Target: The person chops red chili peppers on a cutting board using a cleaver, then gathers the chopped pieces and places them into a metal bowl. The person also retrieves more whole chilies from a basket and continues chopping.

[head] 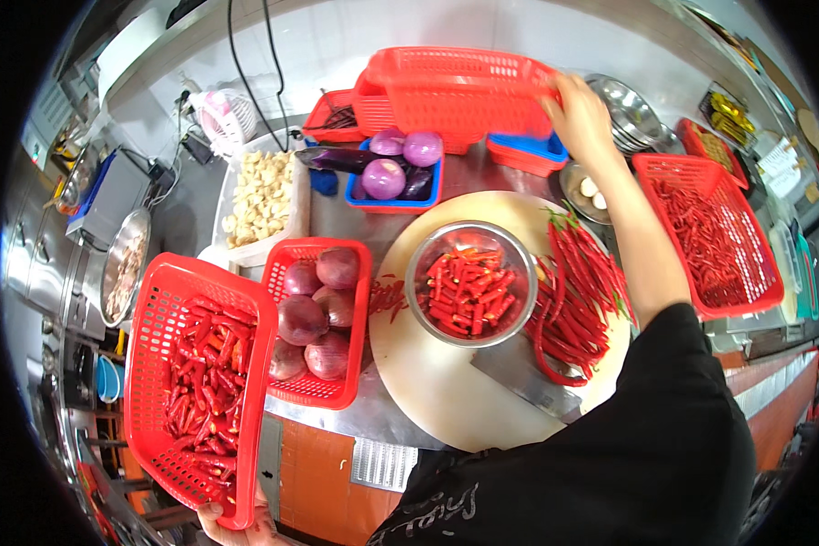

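Note:
My left hand (pixel 242 522) grips the lower end of a red plastic basket (pixel 263 382) of short red chilies (pixel 208 396), tilted beyond the table's near left edge. My right hand (pixel 580 109) reaches to the back and holds the right end of an upper red plastic basket (pixel 464 89) among others by the wall. A steel bowl (pixel 415 310) of cut red chilies stands on a round white cutting board (pixel 416 382). Long whole red chilies (pixel 573 314) lie right of it, partly over a cleaver blade (pixel 519 372). Red chili bits lie at the board's left.
Left of the board are a basket of red onions (pixel 362 327), a white tub of peeled garlic (pixel 222 205) and a blue-lined basket (pixel 394 205) with eggplants and peeled onions. At right are steel bowls (pixel 628 109), a small bowl of eggs (pixel 570 198) and a chili basket (pixel 774 273).

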### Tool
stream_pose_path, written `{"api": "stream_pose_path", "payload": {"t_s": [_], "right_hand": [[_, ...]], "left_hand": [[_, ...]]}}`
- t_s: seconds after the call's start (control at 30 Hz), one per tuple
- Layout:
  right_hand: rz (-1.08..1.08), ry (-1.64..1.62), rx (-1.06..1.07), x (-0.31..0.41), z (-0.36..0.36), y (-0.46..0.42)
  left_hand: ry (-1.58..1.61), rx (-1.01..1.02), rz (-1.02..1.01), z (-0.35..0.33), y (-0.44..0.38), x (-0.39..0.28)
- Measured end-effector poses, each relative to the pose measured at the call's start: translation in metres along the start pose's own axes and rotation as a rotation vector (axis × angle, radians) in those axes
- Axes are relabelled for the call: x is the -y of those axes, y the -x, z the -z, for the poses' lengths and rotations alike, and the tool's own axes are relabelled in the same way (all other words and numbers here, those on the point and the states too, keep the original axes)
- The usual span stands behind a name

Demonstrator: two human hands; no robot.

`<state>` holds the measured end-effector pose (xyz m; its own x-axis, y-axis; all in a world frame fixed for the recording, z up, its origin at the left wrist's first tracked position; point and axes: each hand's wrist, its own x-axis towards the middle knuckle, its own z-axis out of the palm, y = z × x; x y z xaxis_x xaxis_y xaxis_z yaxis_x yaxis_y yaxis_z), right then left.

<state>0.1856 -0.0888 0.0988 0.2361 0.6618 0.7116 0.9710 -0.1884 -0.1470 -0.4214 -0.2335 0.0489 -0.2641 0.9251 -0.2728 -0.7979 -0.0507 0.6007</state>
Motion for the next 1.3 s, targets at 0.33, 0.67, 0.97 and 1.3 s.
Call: {"api": "stream_pose_path", "payload": {"t_s": [0.33,0.67,0.97,1.3], "right_hand": [[-0.328,-0.21,0.154,-0.008,0.027,0.193],[-0.558,-0.386,0.797,0.036,0.048,0.209],[0.439,-0.951,0.708,0.159,0.079,0.135],[0.109,-0.898,0.861,0.173,0.044,0.109]], "left_hand": [[-0.01,0.173,0.181,-0.034,-0.005,0.025],[-0.082,0.265,0.225,-0.046,0.007,0.052],[-0.335,0.337,0.284,-0.049,0.016,0.084],[-0.31,0.21,0.319,-0.075,0.032,0.098]]}}
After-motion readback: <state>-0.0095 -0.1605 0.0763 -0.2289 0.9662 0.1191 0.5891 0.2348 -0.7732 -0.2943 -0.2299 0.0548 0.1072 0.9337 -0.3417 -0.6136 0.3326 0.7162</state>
